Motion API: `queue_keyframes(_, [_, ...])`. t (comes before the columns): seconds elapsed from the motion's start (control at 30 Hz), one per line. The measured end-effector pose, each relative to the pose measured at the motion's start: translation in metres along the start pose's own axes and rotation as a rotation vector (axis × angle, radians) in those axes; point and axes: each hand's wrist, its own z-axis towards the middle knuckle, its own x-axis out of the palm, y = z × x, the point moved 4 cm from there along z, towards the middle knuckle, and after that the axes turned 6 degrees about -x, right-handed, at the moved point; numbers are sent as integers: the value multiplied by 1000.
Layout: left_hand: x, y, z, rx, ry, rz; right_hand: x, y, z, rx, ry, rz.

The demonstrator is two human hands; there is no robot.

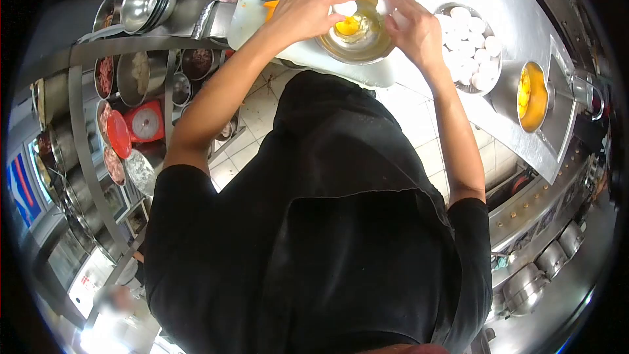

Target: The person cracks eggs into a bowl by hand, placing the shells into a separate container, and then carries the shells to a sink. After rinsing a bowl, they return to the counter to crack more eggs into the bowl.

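Black apron [360, 255] nearest, below my arms. Far left: nested metal bowls [141, 3]. Left hand [303, 12]: fingers clamped on a white eggshell [344, 8], above the mixing bowl [357, 59]. Inside it: yellow yolk [348, 25], clear white around. Right hand [417, 31]: fingers closed on a pale shell piece [385, 5], outline blurred, by the bowl's right side. Farther right: round container [483, 93] of white eggs [466, 49], then a metal bowl [506, 94] holding orange yolks [524, 92].

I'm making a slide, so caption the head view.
Both hands hold eggshell pieces above a metal bowl with yolk in it.
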Motion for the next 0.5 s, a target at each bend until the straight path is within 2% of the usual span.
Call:
queue_keyframes(0.1, [-10,2,20,72,-101,-19,-4,-13,23,6,-85,76])
queue_keyframes(0.13, [-25,-6,29,26,-13,28,-3,-18,38,35,-55,67])
queue_keyframes(0.17, [-47,-18,44,31,-27,34,-8,-14,53,-81,-156,78])
queue_keyframes(0.2, [-68,-34,57,-167,295,57,0,-25,68,21,-62,112])
queue_keyframes(0.23, [-68,-34,60,-297,319,-82,5,-32,80,122,34,145])
queue_keyframes(0.27, [-69,-34,62,-429,325,-219,5,-34,81,113,30,140])
queue_keyframes(0.3, [-41,-10,63,-427,315,-217,0,-32,81,127,-33,85])
queue_keyframes(0.37, [-15,42,73,-1,-292,-357,-5,-33,75,129,-102,30])
queue_keyframes(0.4, [-8,49,60,-36,-178,-631,1,-49,55,391,-80,425])
queue_keyframes(0.43, [-3,45,46,-44,-177,-633,8,-51,35,660,-48,822])
queue_keyframes(0.47, [10,42,30,-169,-18,-974,9,-46,21,670,-36,825])
queue_keyframes(0.5, [23,37,13,-299,147,-1313,11,-33,8,665,-4,1055])
